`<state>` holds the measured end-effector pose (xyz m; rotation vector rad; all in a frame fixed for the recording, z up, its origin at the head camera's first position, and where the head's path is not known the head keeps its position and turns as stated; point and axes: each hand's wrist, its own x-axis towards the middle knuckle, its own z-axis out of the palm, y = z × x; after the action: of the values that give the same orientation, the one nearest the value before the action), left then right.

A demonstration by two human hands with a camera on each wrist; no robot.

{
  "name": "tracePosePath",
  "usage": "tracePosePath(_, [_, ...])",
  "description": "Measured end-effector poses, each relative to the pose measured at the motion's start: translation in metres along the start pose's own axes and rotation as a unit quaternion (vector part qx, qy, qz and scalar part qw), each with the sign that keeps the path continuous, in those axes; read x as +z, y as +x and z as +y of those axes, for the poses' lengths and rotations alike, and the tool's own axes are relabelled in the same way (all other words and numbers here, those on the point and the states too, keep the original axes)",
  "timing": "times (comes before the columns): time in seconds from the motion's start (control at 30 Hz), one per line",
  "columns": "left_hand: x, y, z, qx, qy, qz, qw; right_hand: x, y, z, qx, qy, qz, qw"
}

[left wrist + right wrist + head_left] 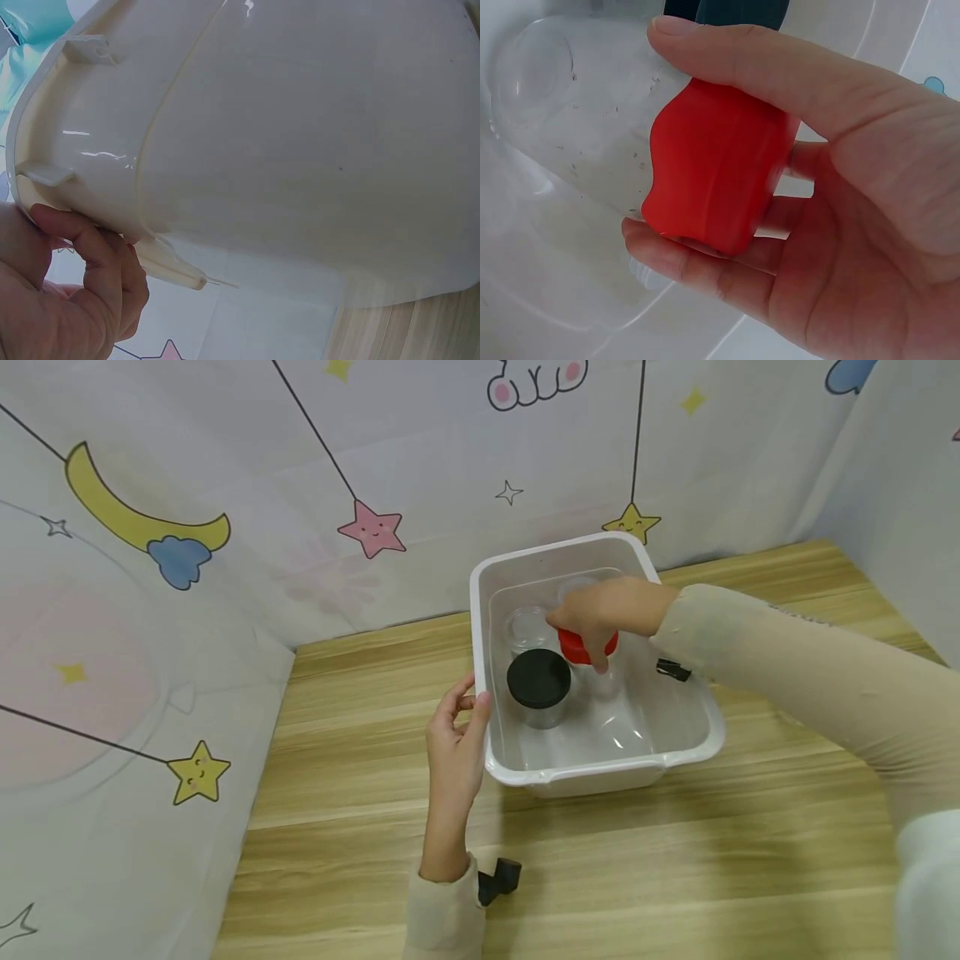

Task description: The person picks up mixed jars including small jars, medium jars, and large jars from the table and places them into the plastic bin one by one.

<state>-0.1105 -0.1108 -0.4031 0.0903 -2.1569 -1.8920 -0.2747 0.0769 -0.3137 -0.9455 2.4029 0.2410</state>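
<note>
A white plastic tub (596,772) stands on the wooden table. On its left rim rests my left hand (456,747), thumb on one side and fingers on the other; in the left wrist view the curled fingers (105,259) hold the edge beside the tub's outer wall (300,150). Reaching into the tub, my right hand (611,610) grips a red lid (712,165) between thumb and fingers. That lid sits on a clear jar (577,112). Beside it are a black-lidded clear jar (538,681) and a clear-lidded container (527,628). Another clear lid (576,585) is partly hidden behind my right hand.
The wooden table (360,760) extends around the tub. Printed fabric (435,468) hangs behind and along the left side. A black mount (501,881) is at my left wrist, and a black clip (672,670) shows under my right sleeve.
</note>
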Motion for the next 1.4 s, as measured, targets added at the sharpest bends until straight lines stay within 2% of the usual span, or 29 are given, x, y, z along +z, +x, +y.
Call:
tracePosePath(0.33, [-0.001, -0.001, 0.000, 0.015, 0.007, -0.005, 0.9998, 0.001, -0.002, -0.001, 0.004, -0.008, 0.002, 1.0000])
tracePosePath(0.8, [-0.001, -0.001, -0.001, 0.019, -0.001, -0.007, 0.9998, 0.003, 0.000, -0.002, -0.010, -0.007, -0.002, 0.9999])
tracePosePath(1.07, [0.000, -0.001, 0.000, 0.016, -0.004, -0.010, 0.9998, 0.013, 0.009, -0.001, -0.018, -0.023, 0.000, 0.9996])
tracePosePath(1.4, [-0.001, -0.001, 0.000, 0.019, -0.004, -0.010, 0.9998, 0.013, 0.010, -0.003, -0.005, -0.011, -0.002, 0.9999])
